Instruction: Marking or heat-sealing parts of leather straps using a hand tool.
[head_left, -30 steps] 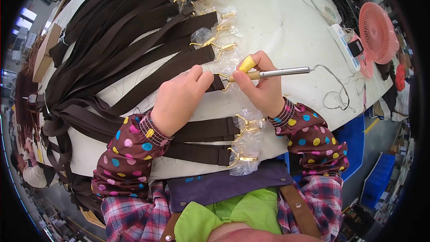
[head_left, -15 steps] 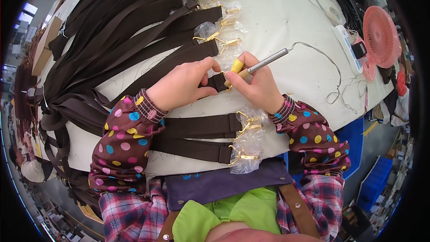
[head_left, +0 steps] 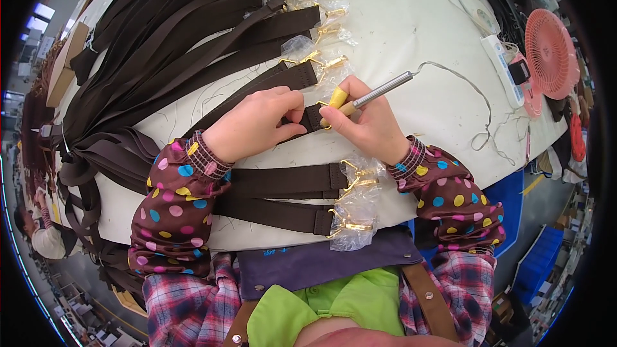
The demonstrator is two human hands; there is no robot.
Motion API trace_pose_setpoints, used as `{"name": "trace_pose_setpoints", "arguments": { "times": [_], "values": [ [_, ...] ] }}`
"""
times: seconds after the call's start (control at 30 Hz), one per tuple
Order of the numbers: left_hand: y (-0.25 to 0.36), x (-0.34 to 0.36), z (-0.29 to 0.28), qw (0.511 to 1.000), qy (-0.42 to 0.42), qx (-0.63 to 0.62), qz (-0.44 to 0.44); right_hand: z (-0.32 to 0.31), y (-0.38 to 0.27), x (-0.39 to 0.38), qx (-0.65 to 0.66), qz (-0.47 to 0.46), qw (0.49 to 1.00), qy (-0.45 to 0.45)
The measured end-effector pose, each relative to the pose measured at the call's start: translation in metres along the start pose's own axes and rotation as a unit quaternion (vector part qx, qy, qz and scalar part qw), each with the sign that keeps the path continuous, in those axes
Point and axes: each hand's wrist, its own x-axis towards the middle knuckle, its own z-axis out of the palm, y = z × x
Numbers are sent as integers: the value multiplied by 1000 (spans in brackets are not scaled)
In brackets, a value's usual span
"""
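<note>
Clock from centre of view. Dark brown webbing strap [head_left: 313,117] I'm on: its end is just above centre at 12, flat on the table [head_left: 424,128], gold-tone metal hook at the tip. My left hand [head_left: 254,122], at 10, lies over that strap, fingers curled, thumb and index slightly apart; can't tell if it's gripping. My right hand [head_left: 369,119], at 2, is closed on a corded pen-type tool [head_left: 384,89], working end down at the strap end, actual tip hidden by my fingers. Yellow wrap [head_left: 338,96] on the index.

Progress: this one looks mid-work; hook's already on. Two straps [head_left: 279,181] at 7 have hooks in clear film [head_left: 355,209], around 4 to 5. Big strap pile [head_left: 173,45] at 10, with more film-wrapped hooks toward 12. Which of those are finished, can't tell.

Pink fan [head_left: 551,51] and white power strip [head_left: 503,71] at 2.
</note>
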Motion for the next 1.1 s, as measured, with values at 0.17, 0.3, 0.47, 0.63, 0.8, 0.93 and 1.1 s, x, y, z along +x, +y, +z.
{"name": "trace_pose_setpoints", "arguments": {
  "times": [0.17,0.3,0.47,0.63,0.8,0.93,1.1],
  "values": [
    [2,-1,0,998,19,-52,3,0,0,0,-34,-8,999,-8],
    [3,-1,1,997,16,-81,-12,1,1,0,-45,-12,999,-7],
    [3,-1,1,996,21,-84,-5,1,0,0,-46,-14,999,-8],
    [3,-1,2,996,21,-85,-8,1,1,0,-57,-11,998,-9],
    [11,0,-4,994,-9,-86,-62,1,1,1,-66,-8,998,-7],
    [11,0,-5,994,-10,-84,-63,2,1,1,-64,-11,998,-4],
    [6,0,-1,996,2,-85,-40,2,3,0,-57,-10,998,-2]
  ]
}}
